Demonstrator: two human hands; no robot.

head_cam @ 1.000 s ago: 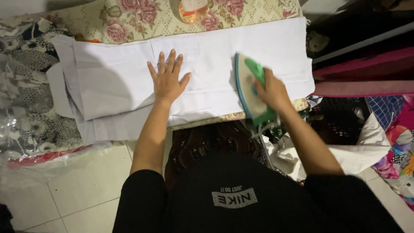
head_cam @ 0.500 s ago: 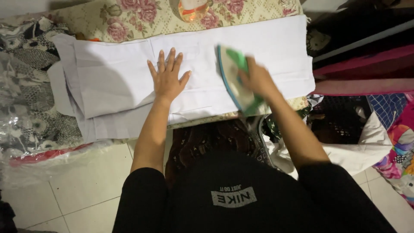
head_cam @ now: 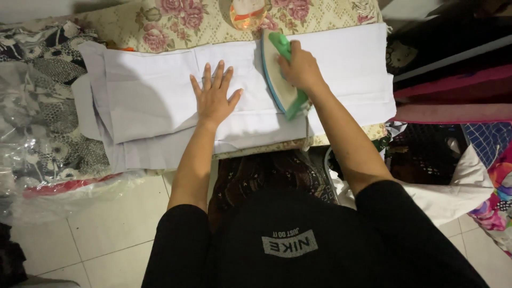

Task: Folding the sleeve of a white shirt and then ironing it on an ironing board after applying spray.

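R hand (head_cam: 302, 68) was clamped round the green handle of the iron (head_cam: 281, 74), fingers wrapped over the top, thumb side hidden, so grip was firm and closed on it. Iron's long axis ran roughly away from the person, nose toward the far edge of the board, heel toward the body, tilted a bit so the pale soleplate edge showed on its L side. It sat on the white garment (head_cam: 160, 101), approx at the middle of the cloth's length. L hand (head_cam: 214, 98) lay flat, fingers spread apart, palm down on the fabric, holding nothing, just pressing; it was just beside the iron, to the iron's L, w/ a narrow strip of cloth between them. Garment's long axis ran L-R across the board, i.e. crosswise to the iron. Most un-covered cloth lay L of the L hand, where folded layers overlapped and hung off the near edge; a shorter stretch lay R of the iron, near the R hand's side. So L hand was nearer the big folded part, R hand nearer the short end. Beneath was a floral board cover (head_cam: 176, 21). A clear bottle w/ orange liquid (head_cam: 248, 13) stood just past the iron's nose, near but apart. Crinkled plastic wrap (head_cam: 48, 176) lay far L; dark basket (head_cam: 426, 154) far R on the tiled floor (head_cam: 117, 224).
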